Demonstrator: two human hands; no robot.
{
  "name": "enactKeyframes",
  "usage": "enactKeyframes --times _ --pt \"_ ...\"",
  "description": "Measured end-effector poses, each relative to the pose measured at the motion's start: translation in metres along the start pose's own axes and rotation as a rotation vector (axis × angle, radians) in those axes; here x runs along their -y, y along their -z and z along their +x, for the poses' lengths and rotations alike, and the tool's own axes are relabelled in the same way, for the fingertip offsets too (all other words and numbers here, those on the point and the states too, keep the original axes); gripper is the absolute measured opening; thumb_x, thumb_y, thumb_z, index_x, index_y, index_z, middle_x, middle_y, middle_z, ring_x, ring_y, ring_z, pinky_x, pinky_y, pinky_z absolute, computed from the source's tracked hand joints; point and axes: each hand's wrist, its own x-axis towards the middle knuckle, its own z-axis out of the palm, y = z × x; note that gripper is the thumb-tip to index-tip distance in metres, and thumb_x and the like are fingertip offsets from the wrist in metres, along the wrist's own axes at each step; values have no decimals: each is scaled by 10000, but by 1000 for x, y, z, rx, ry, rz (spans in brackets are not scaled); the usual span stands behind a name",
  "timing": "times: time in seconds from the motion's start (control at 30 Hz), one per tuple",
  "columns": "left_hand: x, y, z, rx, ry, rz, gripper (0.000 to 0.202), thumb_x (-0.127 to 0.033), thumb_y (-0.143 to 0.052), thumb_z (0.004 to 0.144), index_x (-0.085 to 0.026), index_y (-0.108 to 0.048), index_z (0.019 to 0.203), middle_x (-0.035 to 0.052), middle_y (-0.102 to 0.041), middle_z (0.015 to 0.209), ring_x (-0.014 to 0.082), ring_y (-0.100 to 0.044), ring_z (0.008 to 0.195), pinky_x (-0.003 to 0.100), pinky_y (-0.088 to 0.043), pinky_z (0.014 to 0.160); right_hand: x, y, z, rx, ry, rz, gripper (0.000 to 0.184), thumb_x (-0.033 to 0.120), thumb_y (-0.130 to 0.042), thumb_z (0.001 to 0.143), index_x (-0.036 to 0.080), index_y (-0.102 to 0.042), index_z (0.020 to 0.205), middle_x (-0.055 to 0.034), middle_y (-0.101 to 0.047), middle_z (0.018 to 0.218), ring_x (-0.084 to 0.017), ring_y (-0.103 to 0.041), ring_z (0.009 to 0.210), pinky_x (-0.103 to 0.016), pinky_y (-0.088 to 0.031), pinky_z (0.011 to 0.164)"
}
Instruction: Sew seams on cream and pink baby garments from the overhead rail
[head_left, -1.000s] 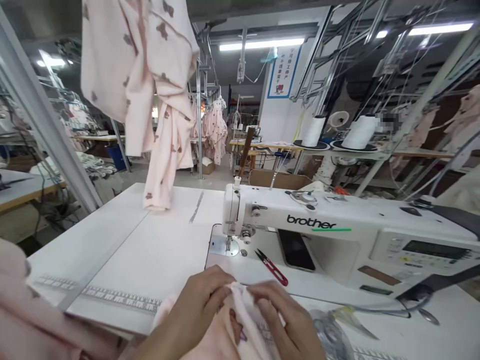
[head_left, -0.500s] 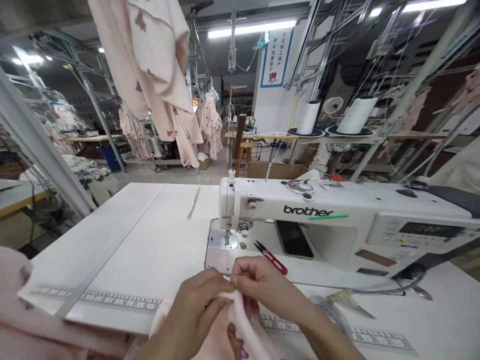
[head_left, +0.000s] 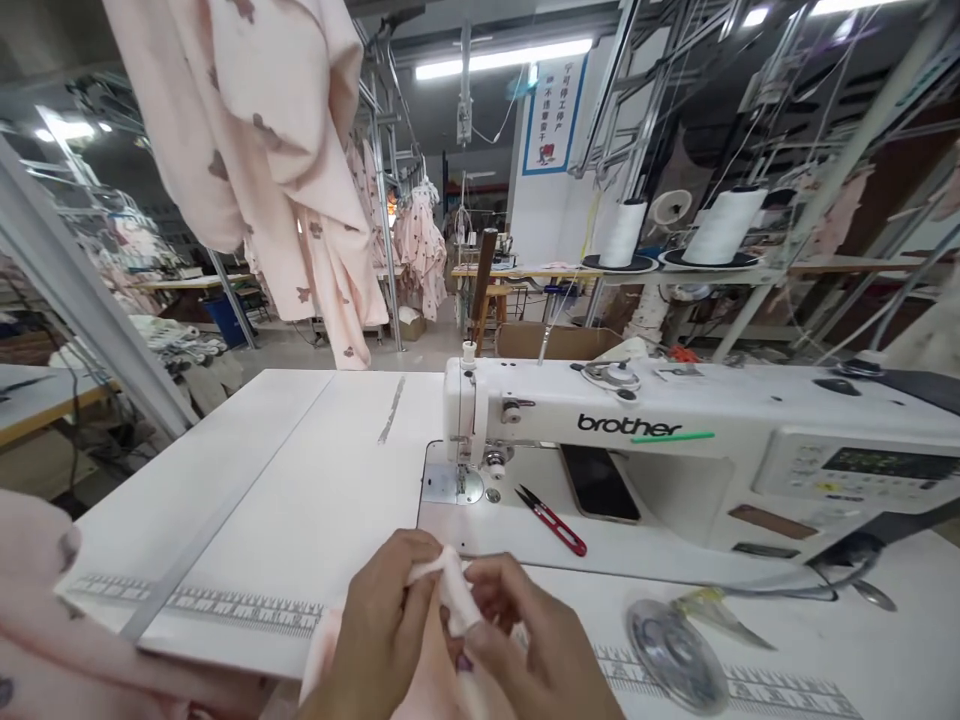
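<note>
- Head view, bottom centre: the left hand [head_left: 390, 625] and the right hand [head_left: 525, 650] are drawn together, both pinching a folded edge of pale pink fabric [head_left: 450, 600] that sticks up between the fingers, at the near edge of the white desk [head_left: 300, 480].
- More of the same pink cloth spills below the hands and off the lower edge of the frame; a further pink heap [head_left: 45, 620] fills the lower left corner.
- Just above the hands, in the middle of the frame, stands the white sewing machine [head_left: 675, 430], its needle and presser foot [head_left: 461, 480] directly beyond the fabric, apart from it.
- Red-handled thread snips [head_left: 555, 520] lie on the machine bed, just up and right of the hands.
- A dark phone [head_left: 600, 485] rests under the machine arm, beside the snips.
- Lower right: a round clear disc [head_left: 671, 650] lies on the desk's printed ruler strip.
- Upper left: a pink printed garment [head_left: 262, 150] hangs over the desk.
- Upper right: two white thread cones [head_left: 720, 225] on a stand.
</note>
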Motion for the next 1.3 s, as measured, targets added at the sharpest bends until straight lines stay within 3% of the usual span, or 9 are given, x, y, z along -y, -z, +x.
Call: enactKeyframes --times 0.1,0.2,0.27,0.37,0.57,0.73,0.9,1.13,1.3 --pt "-8 0 8 -7 270 -93 160 -225 -471 823 -236 -542 966 4 -590 852 128 -577 745 222 -462 646 0 -3 1 -12 -30 -106 274 465 -469 855 197 -526 852 19 -536 661 -134 -464 587 -235 -332 549" --pt "-14 9 21 224 474 -259 307 -314 -519 813 -248 -535 1113 -7 -522 833 106 -521 667 217 -439 604 -3 3 14 60 6 17 266 370 -397 908 184 -520 763 36 -475 592 -117 -450 559 -225 -336 553" --pt "-15 15 30 356 450 -300 242 -324 -538 801 -219 -610 1007 -1 -479 803 106 -500 678 213 -423 598 -6 10 22 129 54 67 244 328 -413 903 175 -543 765 34 -486 607 -112 -462 573 -221 -351 570" --pt "-11 20 41 368 423 -332 139 -305 -565 783 -180 -618 814 22 -498 888 98 -496 685 208 -413 577 -10 16 31 108 43 83 244 316 -435 897 166 -556 747 34 -499 582 -110 -469 560 -221 -355 571" --pt "0 12 66 459 557 -433 266 -379 -666 706 -144 -586 801 -26 -509 628 71 -445 544 185 -384 508 -16 16 39 -8 -98 243 201 369 -565 819 174 -559 770 56 -501 505 -116 -495 494 -210 -373 517" --pt "35 -13 86 457 632 -371 327 -410 -708 608 -121 -569 674 -14 -514 583 77 -436 520 209 -365 508 -24 26 60 -129 -138 -219 181 299 -514 839 201 -568 697 62 -563 483 -121 -548 511 -210 -360 544" --pt "71 -30 91 511 624 -263 297 -392 -584 660 -119 -597 777 2 -539 627 106 -478 571 236 -387 575 -40 30 90 -170 -228 -526 172 195 -526 798 193 -556 629 46 -572 464 -144 -548 558 -228 -309 564" --pt "79 -35 100 494 541 49 202 -270 -486 719 -165 -589 856 46 -607 866 171 -561 728 278 -404 682 -51 25 111 -212 -337 -684 94 209 -553 780 171 -594 705 6 -598 578 -155 -534 589 -231 -300 543" --pt "75 -43 111 540 561 232 118 -260 -493 717 -181 -579 731 -3 -595 613 162 -553 584 253 -353 564 -55 27 117 -222 -355 -760 71 182 -551 776 163 -603 732 -10 -605 664 -145 -499 586 -227 -292 528"
